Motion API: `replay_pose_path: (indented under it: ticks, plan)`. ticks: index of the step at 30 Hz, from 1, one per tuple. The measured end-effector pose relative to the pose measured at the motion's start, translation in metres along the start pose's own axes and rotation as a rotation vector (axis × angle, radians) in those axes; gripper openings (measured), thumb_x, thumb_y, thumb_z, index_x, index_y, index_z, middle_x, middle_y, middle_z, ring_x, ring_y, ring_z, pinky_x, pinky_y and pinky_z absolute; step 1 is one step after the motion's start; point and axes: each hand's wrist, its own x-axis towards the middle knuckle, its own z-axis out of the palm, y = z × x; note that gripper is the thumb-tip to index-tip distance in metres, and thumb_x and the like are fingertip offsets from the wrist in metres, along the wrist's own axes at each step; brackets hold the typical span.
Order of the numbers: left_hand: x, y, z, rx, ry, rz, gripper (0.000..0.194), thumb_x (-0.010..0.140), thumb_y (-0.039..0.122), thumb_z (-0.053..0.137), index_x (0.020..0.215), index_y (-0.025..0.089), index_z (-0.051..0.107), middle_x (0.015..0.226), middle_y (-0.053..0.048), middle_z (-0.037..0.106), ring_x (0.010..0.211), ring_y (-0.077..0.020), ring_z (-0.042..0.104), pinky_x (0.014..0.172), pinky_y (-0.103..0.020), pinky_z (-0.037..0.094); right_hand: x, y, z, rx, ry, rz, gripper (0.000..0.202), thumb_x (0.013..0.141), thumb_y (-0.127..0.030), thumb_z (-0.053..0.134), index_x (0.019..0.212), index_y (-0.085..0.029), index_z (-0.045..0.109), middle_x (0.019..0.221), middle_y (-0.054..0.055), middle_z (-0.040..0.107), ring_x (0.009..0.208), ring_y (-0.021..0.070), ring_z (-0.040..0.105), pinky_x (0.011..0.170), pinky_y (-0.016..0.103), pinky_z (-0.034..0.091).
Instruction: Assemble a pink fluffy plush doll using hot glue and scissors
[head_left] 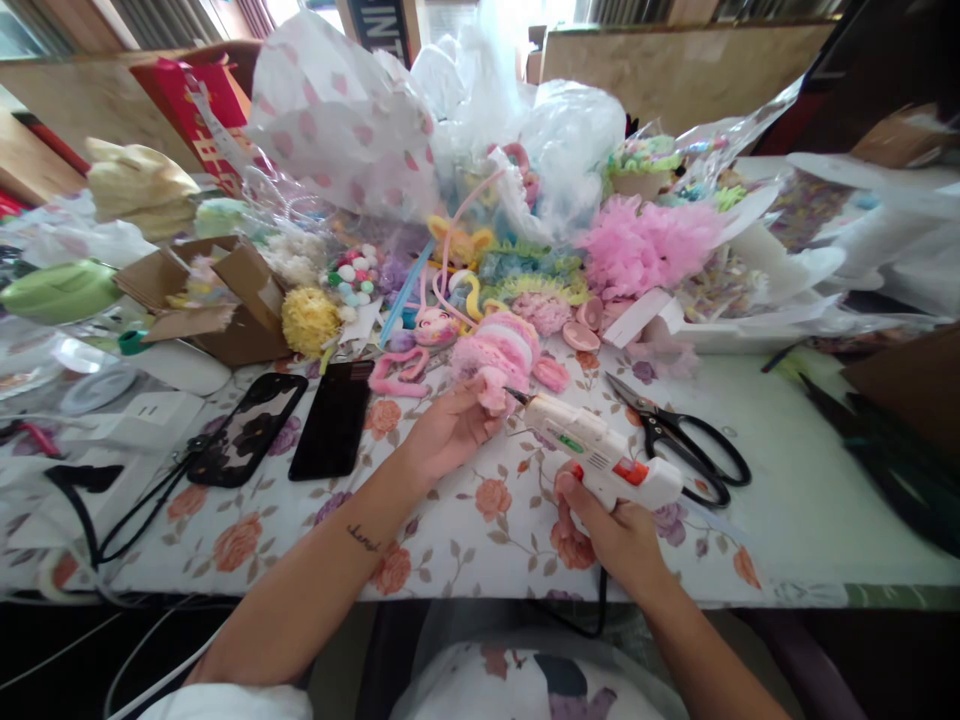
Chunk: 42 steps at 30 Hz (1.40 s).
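Glue gun (600, 445) sits gripped in the right hand (619, 525), nozzle (519, 397) apparently touching the pink fluffy piece (494, 388) pinched by the left hand (450, 432).

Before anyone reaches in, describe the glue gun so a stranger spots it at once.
Start at the flowered tablecloth; find the right hand near its front edge. The glue gun is in that hand, pointing at the fluffy pink piece in the left hand. Unlike the black-handled scissors beside it, it is white with an orange-red patch.
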Motion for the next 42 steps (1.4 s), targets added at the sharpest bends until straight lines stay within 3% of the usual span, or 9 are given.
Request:
replay_pose_path:
  ticks: [13, 19, 32, 42]
  plan:
    - [0.0, 0.002, -0.001, -0.021, 0.011, -0.004, 0.013, 0.076, -0.001, 0.057, 0.073, 0.012, 0.056, 0.062, 0.0, 0.057, 0.057, -0.01, 0.059, 0.047, -0.018, 0.045, 0.002, 0.007, -0.003, -0.069, -0.001, 0.01, 0.047, 0.079, -0.059, 0.063, 0.058, -0.019, 0.052, 0.042, -0.002, 0.05, 0.034, 0.012, 0.05, 0.032, 0.023, 0.039]
    - [-0.001, 0.002, 0.002, -0.015, 0.005, 0.004, 0.011, 0.079, 0.001, 0.058, 0.075, 0.011, 0.057, 0.063, 0.0, 0.058, 0.058, -0.0095, 0.059, 0.047, -0.017, 0.045, 0.001, 0.004, 0.0, 0.054, 0.005, 0.025, 0.043, 0.077, -0.058, 0.066, 0.064, -0.02, 0.051, 0.041, -0.006, 0.045, 0.031, 0.0091, 0.043, 0.032, 0.022, 0.037]
    - [0.0, 0.002, -0.001, -0.007, 0.008, -0.01, 0.015, 0.073, -0.003, 0.058, 0.074, 0.012, 0.057, 0.068, -0.002, 0.059, 0.06, -0.0095, 0.059, 0.047, -0.017, 0.046, 0.001, 0.009, -0.004, -0.11, -0.007, 0.016, 0.053, 0.08, -0.061, 0.061, 0.049, -0.019, 0.051, 0.039, -0.001, 0.049, 0.034, 0.011, 0.049, 0.035, 0.023, 0.039]
    - [-0.001, 0.003, 0.0, -0.013, 0.037, -0.003, 0.014, 0.072, -0.001, 0.059, 0.074, 0.013, 0.056, 0.072, -0.003, 0.061, 0.059, -0.0107, 0.06, 0.048, -0.018, 0.046, 0.002, 0.009, -0.003, -0.057, -0.011, 0.02, 0.049, 0.078, -0.061, 0.063, 0.054, -0.021, 0.05, 0.04, -0.003, 0.047, 0.033, 0.0109, 0.046, 0.035, 0.024, 0.041]
